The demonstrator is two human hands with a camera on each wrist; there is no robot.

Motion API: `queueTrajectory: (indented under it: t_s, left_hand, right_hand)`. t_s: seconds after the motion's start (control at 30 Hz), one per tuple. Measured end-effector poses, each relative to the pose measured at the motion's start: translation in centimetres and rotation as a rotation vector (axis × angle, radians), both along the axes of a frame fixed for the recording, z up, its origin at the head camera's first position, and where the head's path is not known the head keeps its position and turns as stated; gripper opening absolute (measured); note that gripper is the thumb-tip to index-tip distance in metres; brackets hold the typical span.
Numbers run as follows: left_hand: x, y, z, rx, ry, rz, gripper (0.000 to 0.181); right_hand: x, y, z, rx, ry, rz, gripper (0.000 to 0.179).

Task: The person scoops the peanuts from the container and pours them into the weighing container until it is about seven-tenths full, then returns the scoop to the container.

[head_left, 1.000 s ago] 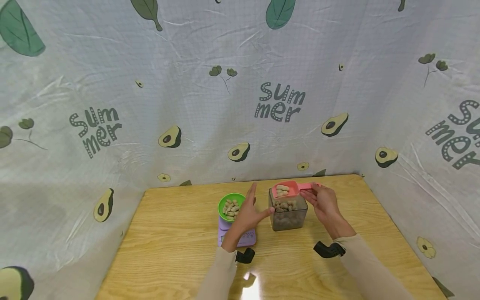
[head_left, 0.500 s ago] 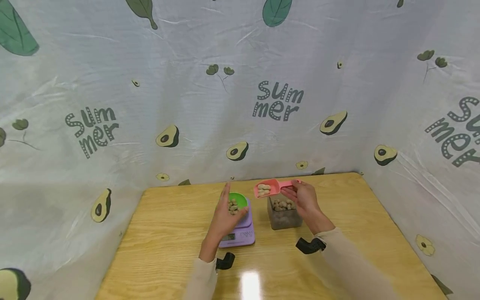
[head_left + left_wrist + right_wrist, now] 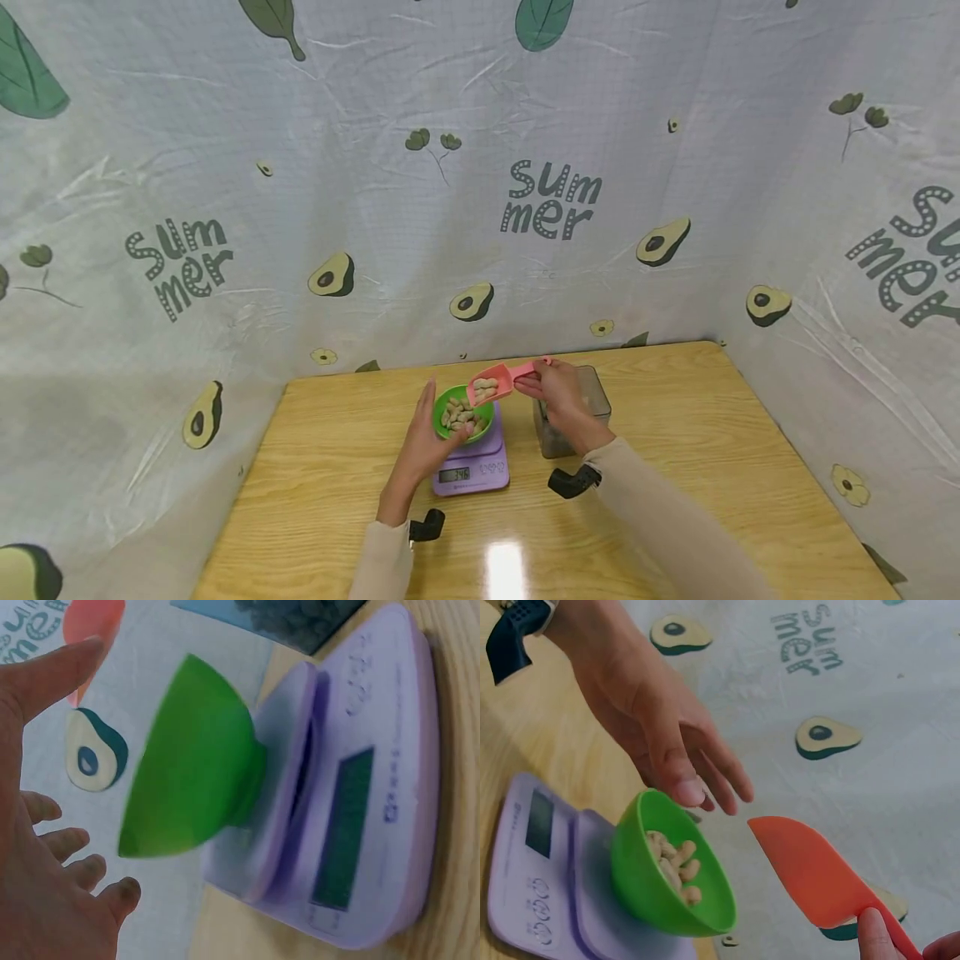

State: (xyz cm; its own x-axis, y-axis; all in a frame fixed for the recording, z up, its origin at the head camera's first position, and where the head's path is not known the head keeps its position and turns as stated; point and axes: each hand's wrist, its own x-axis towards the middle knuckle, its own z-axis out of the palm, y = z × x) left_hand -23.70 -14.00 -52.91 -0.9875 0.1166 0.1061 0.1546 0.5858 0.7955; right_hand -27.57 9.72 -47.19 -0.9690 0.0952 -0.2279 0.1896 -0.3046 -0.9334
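A pink scoop [image 3: 504, 377] with a few peanuts [image 3: 484, 387] in it is over the right rim of a green bowl [image 3: 199, 765]. My right hand [image 3: 564, 398] pinches the scoop by its handle. More peanuts [image 3: 676, 868] lie inside the bowl, which stands on a purple kitchen scale [image 3: 489, 477]. To the bowl's left is my left hand [image 3: 422, 448], its thumb and fingers spread about the rim. In the left wrist view that hand looks apart from the bowl and holds nothing.
Right of the scale stands a clear grey box [image 3: 557, 443], partly hidden by my right hand; peanuts showed in it earlier. Digits are on the scale's display [image 3: 454, 474]. A white printed cloth [image 3: 405, 275] hangs behind and beside the wooden table [image 3: 315, 500].
My right hand has carried the loaded scoop left, from above the grey box to the bowl. The left hand has moved left from between scale and box to the bowl's left side.
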Motion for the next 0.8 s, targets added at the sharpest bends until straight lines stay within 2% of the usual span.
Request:
queueTrajectory:
  t_s: [0.23, 0.37, 0.47, 0.6, 0.73, 0.8]
  left_hand:
    - [-0.6, -0.7, -2.2, -0.020, -0.071, -0.021, 0.114]
    - [-0.7, -0.9, -2.7, 0.000, -0.081, -0.032, 0.113]
    - [-0.7, -0.8, -2.7, 0.017, -0.085, -0.032, 0.113]
    - [-0.6, -0.8, -2.7, 0.022, -0.090, -0.028, 0.114]
    - [-0.7, -0.9, -2.8, 0.023, -0.089, -0.031, 0.114]
    - [-0.8, -0.9, -2.8, 0.027, -0.085, -0.035, 0.114]
  right_hand:
    - [-0.4, -1.8, -0.7, 0.050, -0.018, 0.016, 0.025]
    - [-0.5, -2.6, -0.9, 0.124, -0.015, 0.015, 0.027]
    - [-0.6, -3.2, -1.1, 0.209, 0.028, 0.012, 0.028]
    - [-0.4, -3.9, -1.2, 0.421, 0.182, 0.032, 0.025]
    - [0.3, -4.3, -1.2, 0.750, 0.470, 0.073, 0.020]
    - [0.7, -4.3, -1.1, 0.874, 0.627, 0.073, 0.019]
